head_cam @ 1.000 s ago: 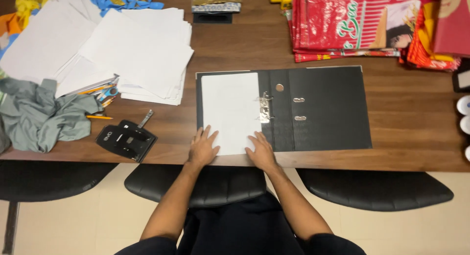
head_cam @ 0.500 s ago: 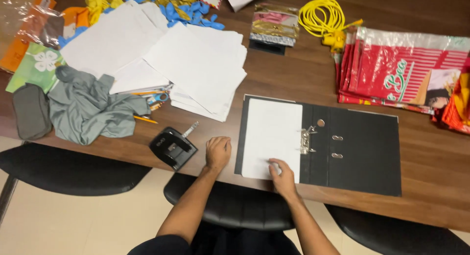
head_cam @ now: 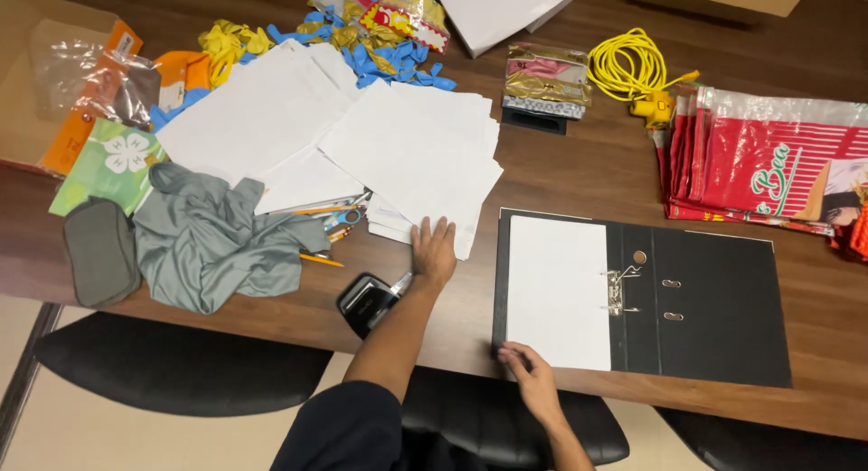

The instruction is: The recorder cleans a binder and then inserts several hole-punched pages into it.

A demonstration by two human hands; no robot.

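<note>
Left hand (head_cam: 434, 249) has reached the paper stack (head_cam: 411, 155); binder (head_cam: 705, 299) holds sheets (head_cam: 558, 290)

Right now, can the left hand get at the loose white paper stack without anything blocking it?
Probably yes: the left hand already lies flat on the near edge of the paper stack, with nothing over it. The black hole punch sits under the forearm, apparently clear.

A loose stack of white sheets (head_cam: 411, 155) lies fanned mid-counter. A black ring binder (head_cam: 705, 299) lies open flat at the near edge, white pages (head_cam: 558, 290) filed left.
</note>
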